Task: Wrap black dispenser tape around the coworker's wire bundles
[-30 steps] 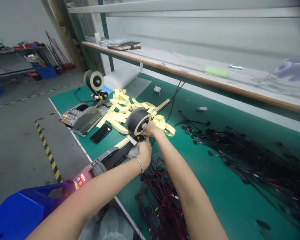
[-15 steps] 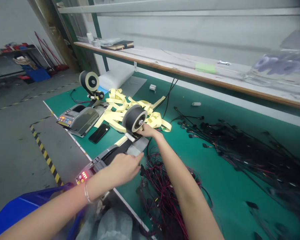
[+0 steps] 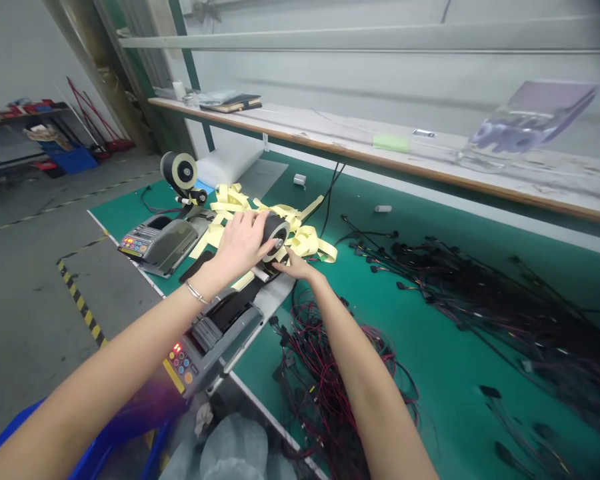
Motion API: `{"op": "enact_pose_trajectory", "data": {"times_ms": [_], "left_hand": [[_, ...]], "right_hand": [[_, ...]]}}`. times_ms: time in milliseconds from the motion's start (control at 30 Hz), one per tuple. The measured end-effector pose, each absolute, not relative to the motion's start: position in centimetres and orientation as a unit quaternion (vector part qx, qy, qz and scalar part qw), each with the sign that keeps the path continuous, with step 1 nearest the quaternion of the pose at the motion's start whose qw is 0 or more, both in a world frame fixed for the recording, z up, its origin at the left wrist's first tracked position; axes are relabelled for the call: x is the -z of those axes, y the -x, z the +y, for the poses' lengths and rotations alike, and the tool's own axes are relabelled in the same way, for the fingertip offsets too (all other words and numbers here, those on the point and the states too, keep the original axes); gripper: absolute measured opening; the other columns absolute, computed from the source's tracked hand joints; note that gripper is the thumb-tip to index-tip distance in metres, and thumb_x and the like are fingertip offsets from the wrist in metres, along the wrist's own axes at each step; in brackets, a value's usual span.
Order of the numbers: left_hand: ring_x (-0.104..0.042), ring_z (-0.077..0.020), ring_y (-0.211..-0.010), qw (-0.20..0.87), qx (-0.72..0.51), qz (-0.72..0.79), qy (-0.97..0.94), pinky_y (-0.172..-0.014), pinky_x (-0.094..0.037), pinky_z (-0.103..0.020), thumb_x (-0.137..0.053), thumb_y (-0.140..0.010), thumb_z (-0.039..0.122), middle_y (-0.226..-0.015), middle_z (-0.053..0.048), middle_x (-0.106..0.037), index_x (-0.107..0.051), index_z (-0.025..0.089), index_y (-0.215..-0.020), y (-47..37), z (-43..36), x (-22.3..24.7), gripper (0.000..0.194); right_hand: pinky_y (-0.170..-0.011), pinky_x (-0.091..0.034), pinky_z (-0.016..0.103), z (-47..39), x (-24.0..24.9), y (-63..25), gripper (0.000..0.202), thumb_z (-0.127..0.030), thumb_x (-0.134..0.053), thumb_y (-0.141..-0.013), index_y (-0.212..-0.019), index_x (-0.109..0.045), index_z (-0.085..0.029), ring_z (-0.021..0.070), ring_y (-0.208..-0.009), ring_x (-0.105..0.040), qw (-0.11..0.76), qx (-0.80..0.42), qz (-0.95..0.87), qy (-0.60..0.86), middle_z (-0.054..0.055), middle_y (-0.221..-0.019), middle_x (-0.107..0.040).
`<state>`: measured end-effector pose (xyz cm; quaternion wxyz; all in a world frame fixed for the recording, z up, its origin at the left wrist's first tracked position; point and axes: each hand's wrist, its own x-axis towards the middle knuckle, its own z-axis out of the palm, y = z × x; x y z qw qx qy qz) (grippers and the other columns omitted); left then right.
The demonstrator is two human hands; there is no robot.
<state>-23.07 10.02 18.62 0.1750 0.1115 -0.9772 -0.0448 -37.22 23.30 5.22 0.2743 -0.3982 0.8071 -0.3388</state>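
Observation:
My left hand (image 3: 243,243) is wrapped over the black tape roll (image 3: 275,230) on the nearer tape dispenser (image 3: 215,337), its thumb by the hub. At the roll's lower right edge is my right hand (image 3: 297,265), fingers bent in close to the small roller; what they grip is hidden. The dispenser stands at the table's front edge with its red display lit. Behind the roll lie loops of pale yellow backing strip (image 3: 307,241). A black phone (image 3: 196,265) lies partly hidden under my left wrist.
A second tape dispenser (image 3: 157,243) with its own roll stands farther left. Red and black cables (image 3: 325,360) are heaped right of the nearer dispenser, and a long black cable bundle (image 3: 460,287) lies at the right. A shelf (image 3: 325,133) runs above the table's back.
My left hand has moved up and away from me, from above the dispenser's body onto the tape roll. My right hand stays at the roll's lower side. The dispenser's body is now uncovered.

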Motion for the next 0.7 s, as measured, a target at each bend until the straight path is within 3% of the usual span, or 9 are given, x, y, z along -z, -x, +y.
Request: {"op": "enact_pose_trajectory", "data": {"times_ms": [267,700], "left_hand": [[-0.051,-0.0272,-0.096,0.16,0.07,-0.973,-0.148,-0.082,-0.043,-0.036,-0.048,-0.084,0.031,-0.103,-0.015,-0.052,-0.04,0.01,-0.128,23.7,10.8,-18.4,0.049],[-0.051,-0.0271,-0.093,0.166,0.069,-0.972,-0.15,-0.079,-0.046,-0.037,-0.049,-0.083,0.031,-0.103,-0.015,-0.05,-0.043,0.011,-0.125,23.4,10.9,-17.8,0.047]], "right_hand": [[-0.097,-0.038,0.037,23.2,-5.2,36.9,0.063,-0.035,-0.058,-0.078,-0.131,-0.034,-0.011,0.0229,-0.116,-0.049,0.247,0.32,0.822,0.401,0.014,-0.129,-0.05],[-0.097,-0.035,0.037,23.0,-4.9,36.4,0.065,-0.035,-0.06,-0.077,-0.132,-0.034,-0.012,0.0264,-0.119,-0.044,0.186,0.247,0.868,0.389,0.018,-0.128,-0.047]]}}
